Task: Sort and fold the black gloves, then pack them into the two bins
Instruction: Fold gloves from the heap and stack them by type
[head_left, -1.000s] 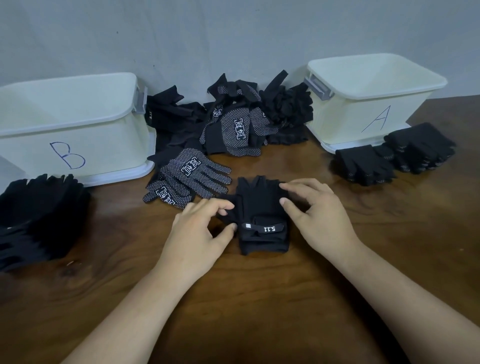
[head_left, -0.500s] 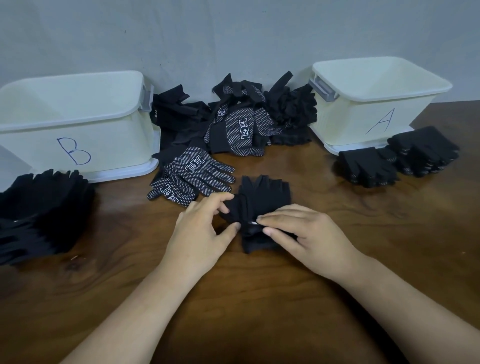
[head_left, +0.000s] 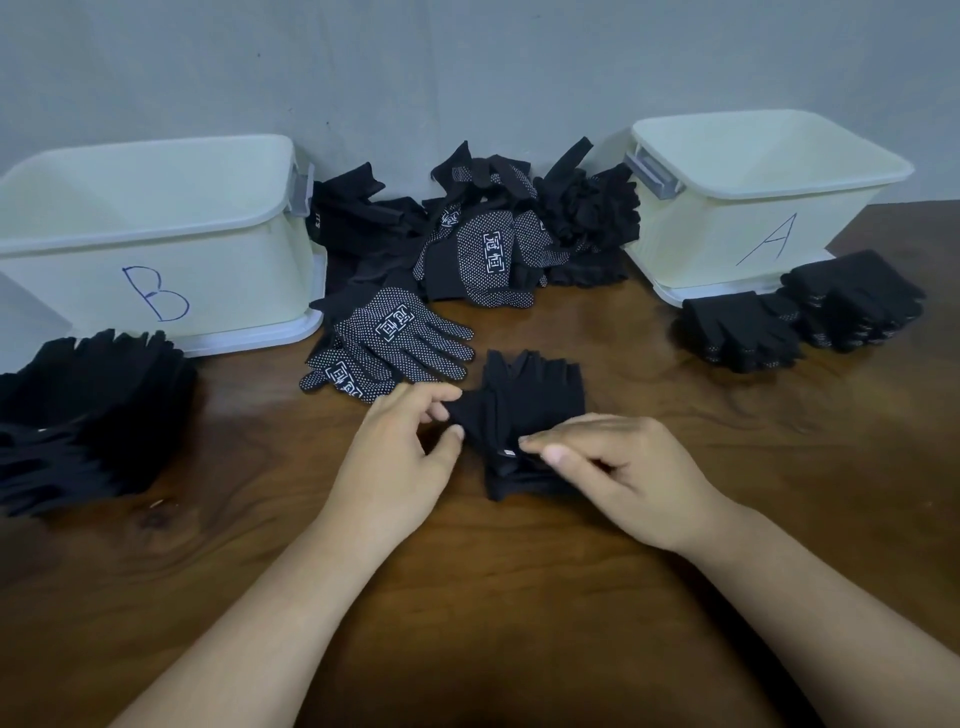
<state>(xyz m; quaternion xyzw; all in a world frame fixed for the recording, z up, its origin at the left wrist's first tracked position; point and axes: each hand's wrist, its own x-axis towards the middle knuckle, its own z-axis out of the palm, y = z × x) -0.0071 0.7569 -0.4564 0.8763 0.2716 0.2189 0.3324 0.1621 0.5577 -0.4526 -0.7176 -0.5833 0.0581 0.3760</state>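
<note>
2 cream bins on wooden table against grey wall

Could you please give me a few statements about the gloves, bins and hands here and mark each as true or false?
1. A heap of gloves lies between bin B and bin A. True.
2. Bin A stands on the person's left. False: it stands on the right, bin B on the left.
3. The left hand and the right hand both pinch the plain black glove. True.
4. Folded gloves fill both bins. False: no gloves show inside either bin.
</note>
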